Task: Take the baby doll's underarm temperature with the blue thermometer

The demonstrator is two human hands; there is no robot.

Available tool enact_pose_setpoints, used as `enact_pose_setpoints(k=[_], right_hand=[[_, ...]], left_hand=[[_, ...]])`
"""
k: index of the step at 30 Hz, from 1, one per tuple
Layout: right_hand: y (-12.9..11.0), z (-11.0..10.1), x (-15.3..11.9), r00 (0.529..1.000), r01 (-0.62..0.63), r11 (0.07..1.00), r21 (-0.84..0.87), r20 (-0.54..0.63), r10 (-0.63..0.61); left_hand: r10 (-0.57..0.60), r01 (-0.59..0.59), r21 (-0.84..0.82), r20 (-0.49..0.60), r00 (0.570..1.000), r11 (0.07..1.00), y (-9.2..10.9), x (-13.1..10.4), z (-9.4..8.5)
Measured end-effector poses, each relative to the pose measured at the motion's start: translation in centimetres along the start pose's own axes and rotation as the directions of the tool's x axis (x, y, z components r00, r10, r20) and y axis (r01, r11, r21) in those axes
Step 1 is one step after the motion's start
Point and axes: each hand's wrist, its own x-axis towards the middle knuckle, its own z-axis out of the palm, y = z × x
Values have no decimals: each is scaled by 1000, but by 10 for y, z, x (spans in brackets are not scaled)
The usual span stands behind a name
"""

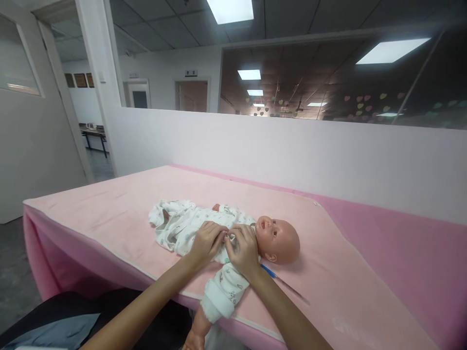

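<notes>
A baby doll (280, 240) lies on its back, its bald head to the right. It wears a white patterned romper (182, 223) with a rolled cuff on the near sleeve (226, 287); that arm hangs over the table's front edge. On the doll's chest, my left hand (208, 239) pinches the romper's front. My right hand (243, 248) grips the cloth beside it, close to the doll's neck, with the fingertips of both hands nearly touching. Whatever fastening lies between the fingers is too small to make out. A blue-handled thin rod (268, 271) lies just right of my right wrist.
Pink cloth (109, 209) covers the table, with a darker pink layer (394, 228) at the right and along the front. Behind the table stands a white wall (284, 150) with a window above it. A door (36, 121) is at the left.
</notes>
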Motion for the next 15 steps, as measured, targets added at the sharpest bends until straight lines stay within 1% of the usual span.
enact_pose_setpoints(k=[2, 6, 12, 15], right_hand=[[1, 2, 0, 1000, -13, 1000, -12, -6, 13], [3, 4, -1, 999, -31, 999, -38, -34, 29], [1, 2, -1, 999, -29, 998, -60, -26, 28], [2, 5, -1, 998, -55, 997, -63, -43, 52]], left_hand=[[21, -21, 8, 22, 1000, 1000, 3, 1, -3], [29, -30, 47, 25, 999, 998, 6, 1, -4], [53, -52, 84, -15, 998, 995, 4, 1, -1], [65, -62, 83, -28, 997, 995, 3, 1, -1]])
